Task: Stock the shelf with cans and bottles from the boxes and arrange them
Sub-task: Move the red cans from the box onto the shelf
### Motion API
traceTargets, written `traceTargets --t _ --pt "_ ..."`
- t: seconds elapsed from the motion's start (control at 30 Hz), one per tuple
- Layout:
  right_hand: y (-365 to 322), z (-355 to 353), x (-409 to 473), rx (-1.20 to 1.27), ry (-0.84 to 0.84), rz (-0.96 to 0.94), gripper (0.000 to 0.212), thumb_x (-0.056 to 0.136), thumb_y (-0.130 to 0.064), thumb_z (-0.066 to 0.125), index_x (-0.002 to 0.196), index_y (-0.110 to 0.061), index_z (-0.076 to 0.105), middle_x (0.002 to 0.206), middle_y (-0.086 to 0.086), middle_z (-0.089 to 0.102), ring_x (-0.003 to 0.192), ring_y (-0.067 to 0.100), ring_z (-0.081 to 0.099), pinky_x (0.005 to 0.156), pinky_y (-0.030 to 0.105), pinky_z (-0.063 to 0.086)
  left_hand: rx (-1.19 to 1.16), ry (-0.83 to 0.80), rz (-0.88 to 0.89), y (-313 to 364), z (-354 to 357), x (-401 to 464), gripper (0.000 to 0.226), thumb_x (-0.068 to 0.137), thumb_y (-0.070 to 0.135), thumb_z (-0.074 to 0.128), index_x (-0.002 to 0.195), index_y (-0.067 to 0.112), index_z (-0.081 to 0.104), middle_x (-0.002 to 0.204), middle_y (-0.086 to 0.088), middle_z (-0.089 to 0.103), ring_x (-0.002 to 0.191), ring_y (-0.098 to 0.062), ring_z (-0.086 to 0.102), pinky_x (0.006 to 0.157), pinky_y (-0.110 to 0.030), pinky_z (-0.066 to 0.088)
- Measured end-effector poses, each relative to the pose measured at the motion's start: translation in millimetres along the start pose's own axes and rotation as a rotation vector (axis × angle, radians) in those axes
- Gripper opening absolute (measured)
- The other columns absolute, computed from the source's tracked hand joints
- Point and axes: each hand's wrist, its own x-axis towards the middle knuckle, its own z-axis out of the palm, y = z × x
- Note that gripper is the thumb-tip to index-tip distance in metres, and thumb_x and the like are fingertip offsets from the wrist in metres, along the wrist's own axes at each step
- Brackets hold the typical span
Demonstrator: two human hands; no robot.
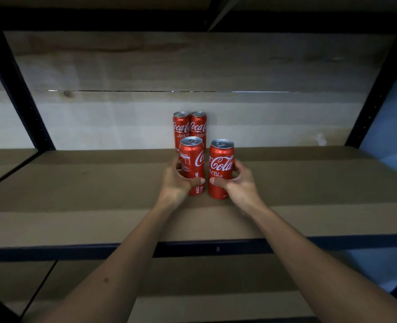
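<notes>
Several red cola cans stand upright on the brown shelf board [76, 183]. Two of them, the back left can [180, 129] and the back right can [198, 128], stand side by side against the wooden back wall. In front of them, my left hand [177, 180] grips the front left can [194, 162], its label turned sideways. My right hand [240, 183] grips the front right can [220, 169], logo facing me. Both front cans stand on the board with a narrow gap between them.
Dark metal uprights [18, 89] frame the shelf on the left and right. A dark front rail [53, 250] runs along the board's edge. A lower board [204, 276] lies beneath. A blue wall [388, 127] shows at the right.
</notes>
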Motion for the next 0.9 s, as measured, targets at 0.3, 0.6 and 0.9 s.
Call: traceTargets --t 0.3,0.6,0.9 --pt "25.4 19.8 79.8 0.040 -0.028 -0.115 0.061 0.074 0.000 0.081 0.126 -0.018 0.055 0.106 -0.011 0.066 0.095 0.001 0.065 0.069 0.010 0.052 0.070 0.041 0.157 -35.1 7.0 66.9 0.082 0.065 0.013 0.089 0.136 0.019 0.048 0.117 0.008 0.061 0.101 -0.007 0.061 0.082 -0.014 0.050" --pt "48.0 54.1 132.2 -0.171 0.069 -0.189 0.060 0.081 -0.026 0.079 0.135 -0.018 0.053 0.124 0.001 0.065 0.108 0.017 0.063 0.097 0.040 0.052 0.248 0.145 0.154 -55.1 9.2 114.2 0.080 0.071 0.028 0.086 0.138 0.010 0.047 0.128 -0.010 0.063 0.109 -0.023 0.063 0.086 -0.025 0.048" --pt "56.5 62.1 142.4 -0.501 0.168 -0.145 0.050 0.085 -0.009 0.071 0.129 -0.005 0.048 0.128 0.016 0.062 0.116 0.032 0.060 0.096 0.034 0.047 0.293 0.190 0.046 -62.7 7.7 126.7 0.071 0.071 0.025 0.087 0.127 0.008 0.047 0.116 -0.011 0.066 0.094 -0.020 0.061 0.079 -0.025 0.044"
